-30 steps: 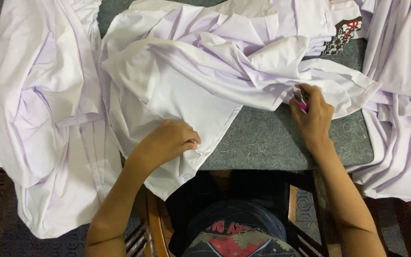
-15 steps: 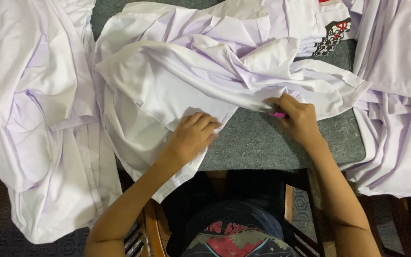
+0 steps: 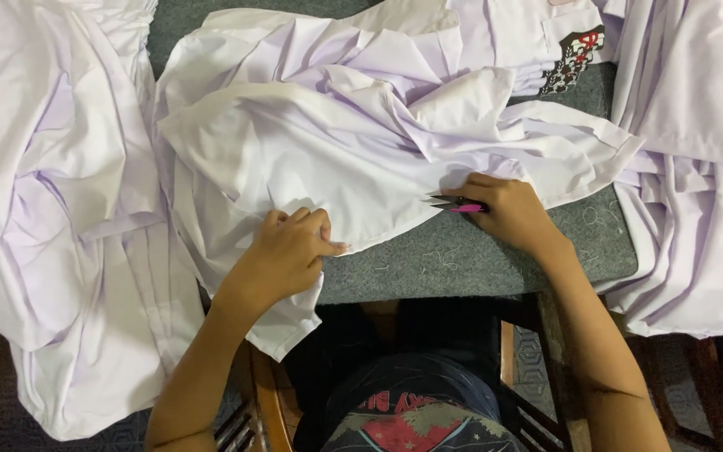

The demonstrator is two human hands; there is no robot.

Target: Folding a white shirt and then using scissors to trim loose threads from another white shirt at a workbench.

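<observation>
Two hands work on one white garment (image 3: 336, 151) spread over a grey table (image 3: 462, 259); the garment lies crumpled across the table centre, its lower edge running from the left hand to the right hand and on toward the table's right side. Left hand (image 3: 286, 255): fingers curled, thumb pressed against the forefinger, pinching a fold of the garment's lower hem; the grip is closed on cloth, knuckles up, at the table's front edge; below the hand a flap of the same garment hangs over the table edge. Right hand (image 3: 508, 213): closed around a small thread snip (image 3: 458, 203) with a pink handle; the dark blades project left from between thumb and forefinger, parted slightly, tips lying on or just over the garment's edge; whether the blades touch cloth cannot be told. The hands are well apart, with a taut stretch of hem between them.

More white cloth (image 3: 69, 209) drapes over the table's left side and hangs toward the floor; another white pile (image 3: 696, 167) covers the right side. Folded white garments (image 3: 529, 42) sit at the far edge, one with a dark printed patch (image 3: 575, 59). Short thread clippings (image 3: 437, 259) lie scattered on the bare table surface between the hands. A wooden chair frame (image 3: 265, 402) shows below the table.
</observation>
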